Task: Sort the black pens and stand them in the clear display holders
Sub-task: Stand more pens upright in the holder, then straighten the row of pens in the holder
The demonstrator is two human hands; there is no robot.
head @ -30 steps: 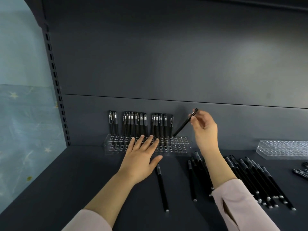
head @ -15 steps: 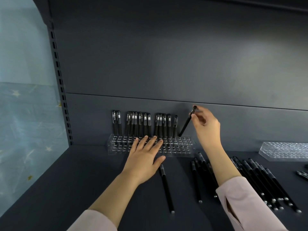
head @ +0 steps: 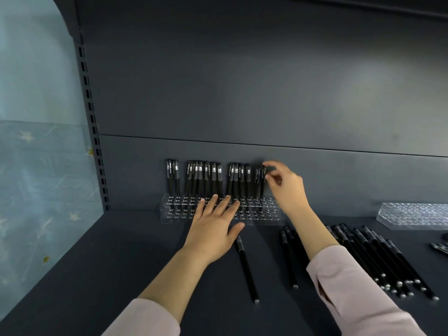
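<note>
Centrally, the left hand (head: pixel 213 231) lies flat, fingers (head: pixel 211 202) straight, on the clear holder (head: pixel 269 213), while the right hand (head: pixel 287 187) pinches the rightmost upright pen (head: pixel 262 184) near its top.

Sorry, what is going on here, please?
A person is filling the clear holder with black pens. The right hand pinches the top of the rightmost standing pen, upright in its hole. The left hand rests flat on the holder. More loose pens lie on the shelf; a second holder stands far right.
</note>
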